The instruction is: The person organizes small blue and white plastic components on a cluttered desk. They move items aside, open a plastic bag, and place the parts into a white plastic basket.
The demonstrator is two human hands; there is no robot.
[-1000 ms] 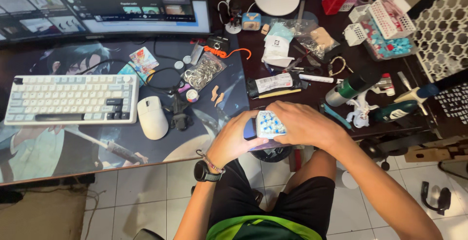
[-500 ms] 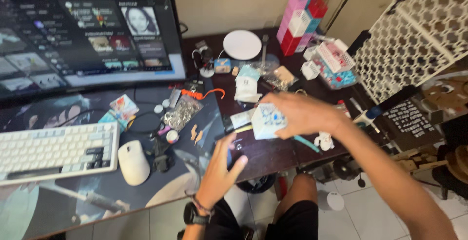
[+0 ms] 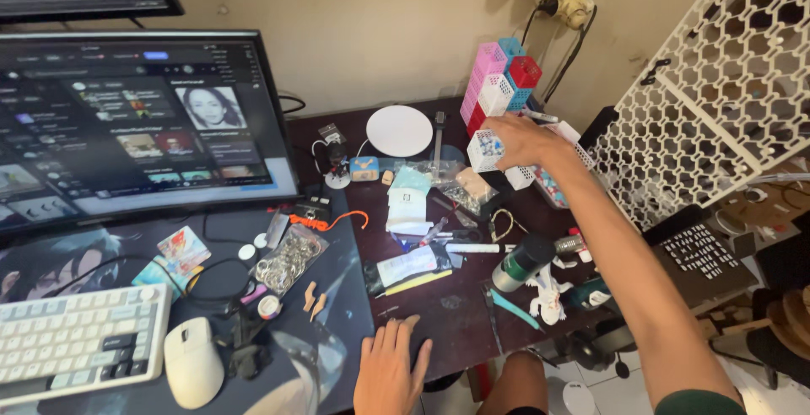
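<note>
My right hand (image 3: 525,141) is stretched out over the back right of the dark desk (image 3: 456,301) and grips a small white basket (image 3: 485,150) filled with blue and white pieces. It hovers just below a stack of pink, blue, red and white baskets (image 3: 499,84) by the wall. My left hand (image 3: 390,368) rests flat on the desk's near edge, fingers spread, holding nothing.
A curved monitor (image 3: 126,124), white keyboard (image 3: 72,343) and white mouse (image 3: 192,363) stand on the left. Bags, a round white disc (image 3: 399,131), a green-and-black can (image 3: 521,263), pens and small tools litter the middle. A white lattice panel (image 3: 709,86) stands at the right.
My right hand lifted the small basket from in front of me and carried it to the back right. My left hand let go and settled flat on the desk edge. The view tilted up.
</note>
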